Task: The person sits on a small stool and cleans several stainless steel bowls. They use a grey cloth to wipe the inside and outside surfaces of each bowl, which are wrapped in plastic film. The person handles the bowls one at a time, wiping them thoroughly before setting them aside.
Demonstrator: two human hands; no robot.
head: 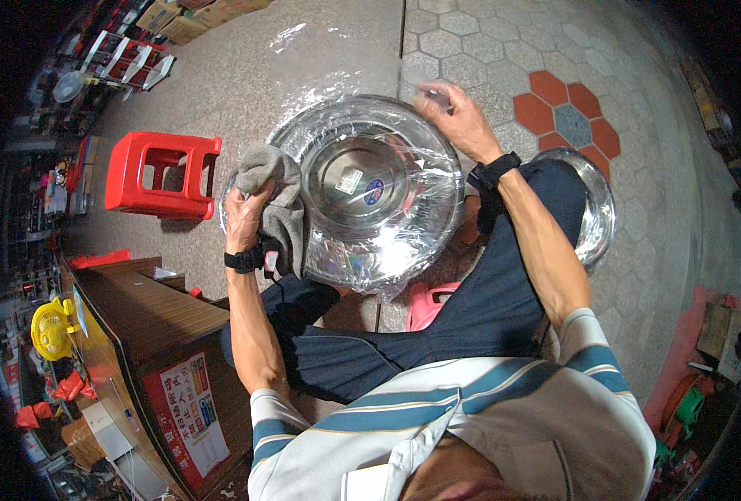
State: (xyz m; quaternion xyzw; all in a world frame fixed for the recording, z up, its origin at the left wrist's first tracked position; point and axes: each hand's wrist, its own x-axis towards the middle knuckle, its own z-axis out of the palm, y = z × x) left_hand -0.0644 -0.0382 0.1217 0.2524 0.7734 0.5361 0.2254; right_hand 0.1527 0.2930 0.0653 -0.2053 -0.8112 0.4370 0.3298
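Observation:
A large round stainless-steel basin [361,147] rests before me, between and above my knees. Clear plastic film [320,62] covers it and spreads past its far rim. Two stickers lie near the middle of its bottom, a white label [348,180] and a blue oval one [374,191]. At the basin's left side my left hand [245,216] grips a bunched grey cloth [282,188], which hangs over the rim. My right hand [455,119] is at the far right rim, its fingers curled onto the edge of the film; the fingertips are partly blurred.
A red plastic stool [163,175] is to the left. Another shiny metal basin [596,213] lies beyond my right knee. Part of a pink stool [430,304] shows between my legs. At lower left is a wooden desk [170,313] near a yellow fan [53,329].

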